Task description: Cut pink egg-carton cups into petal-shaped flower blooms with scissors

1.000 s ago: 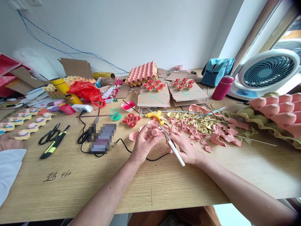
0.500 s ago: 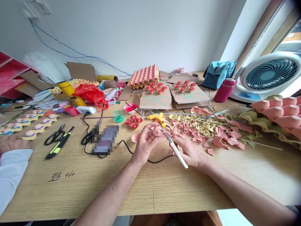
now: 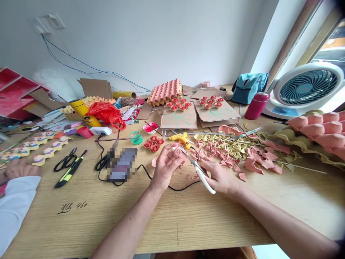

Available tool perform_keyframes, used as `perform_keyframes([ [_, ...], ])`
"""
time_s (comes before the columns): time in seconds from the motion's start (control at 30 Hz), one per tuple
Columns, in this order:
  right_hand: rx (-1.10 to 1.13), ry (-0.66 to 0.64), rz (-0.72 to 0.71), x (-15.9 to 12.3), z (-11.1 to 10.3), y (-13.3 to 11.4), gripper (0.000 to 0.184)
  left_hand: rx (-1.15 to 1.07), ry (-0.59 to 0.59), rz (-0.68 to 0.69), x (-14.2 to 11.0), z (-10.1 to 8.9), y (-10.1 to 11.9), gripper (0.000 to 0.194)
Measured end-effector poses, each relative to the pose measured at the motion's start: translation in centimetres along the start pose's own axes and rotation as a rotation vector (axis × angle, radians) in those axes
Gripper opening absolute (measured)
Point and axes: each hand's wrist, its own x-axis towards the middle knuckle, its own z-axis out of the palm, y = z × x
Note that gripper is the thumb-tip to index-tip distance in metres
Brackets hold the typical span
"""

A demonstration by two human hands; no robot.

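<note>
My right hand [image 3: 220,177] grips a pair of scissors [image 3: 205,181] by the white handles. The blades point up and left, toward the fingertips of my left hand [image 3: 167,163]. Those fingers are pinched on a small pink egg-carton piece, mostly hidden by the fingers. Just beyond my hands lies a yellow glue gun [image 3: 184,139]. A cluster of red carton flowers [image 3: 154,143] sits to its left, and a loose pink petal-like piece [image 3: 154,162] is beside my left hand.
Pink and yellow carton scraps [image 3: 229,151] spread to the right. Red flowers stand on cardboard sheets [image 3: 179,120] behind. Left are black scissors [image 3: 65,160], a utility knife [image 3: 70,169], a phone [image 3: 122,165] and another person's hand [image 3: 23,169]. A fan [image 3: 306,90] and egg trays [image 3: 320,126] stand right.
The scissors' handles have spread slightly apart, and the blades have shifted a little against the left fingertips. The view has shifted slightly, so the table items appear a little lower.
</note>
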Motion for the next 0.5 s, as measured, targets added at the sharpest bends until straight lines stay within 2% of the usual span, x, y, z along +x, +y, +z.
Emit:
perform_keyframes([
  [0.13, 0.108, 0.045, 0.080, 0.0, 0.2, 0.0, 0.021, 0.033, -0.010, 0.034, 0.0, -0.1, 0.0, 0.046],
  [0.27, 0.399, 0.155, 0.235, 0.2, 0.7, 0.0, 0.022, 0.105, -0.041, 0.047, -0.3, 0.4, -0.3, 0.040],
  [0.4, 0.749, 0.232, 0.341, 0.7, 1.0, -0.7, 0.040, 0.223, -0.103, 0.075, -0.8, 1.0, -1.2, 0.032],
  [0.5, 0.826, 0.269, 0.402, 0.9, 1.0, -1.1, 0.047, 0.326, -0.153, 0.097, -1.2, 1.3, -1.6, 0.030],
])
